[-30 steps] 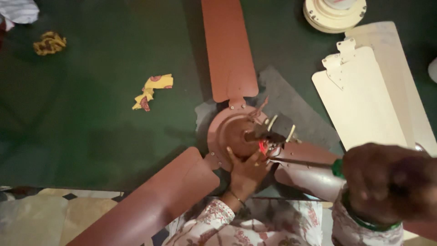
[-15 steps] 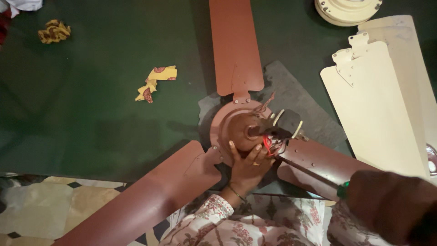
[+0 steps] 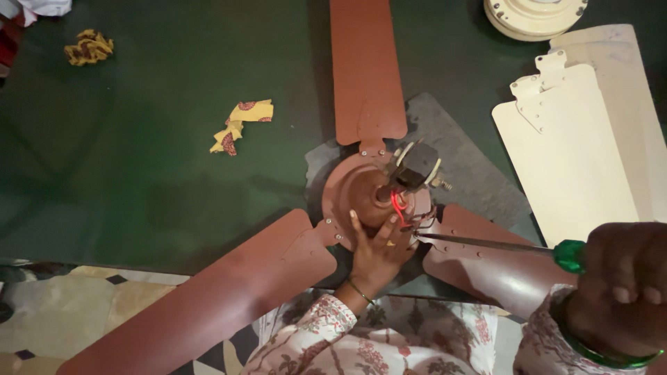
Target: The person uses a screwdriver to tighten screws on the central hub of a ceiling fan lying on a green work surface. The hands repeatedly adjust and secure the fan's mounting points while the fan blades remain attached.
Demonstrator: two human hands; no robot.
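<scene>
A brown metal ceiling fan with three long blades point(image 3: 366, 198) lies flat on the dark green floor point(image 3: 153, 160), in the middle of the frame. The left hand point(image 3: 375, 250) is spread wide and presses on the round motor part, most likely to keep the fan from sliding. The right hand point(image 3: 622, 285), at the lower right, is closed tight around a screwdriver with a green handle point(image 3: 486, 243). Its thin metal tip points at the small red wires point(image 3: 397, 205) by the hub. Cream fan blades point(image 3: 577, 146) lie aside at the upper right. A yellow cloth scrap point(image 3: 240, 125) lies at the upper left.
</scene>
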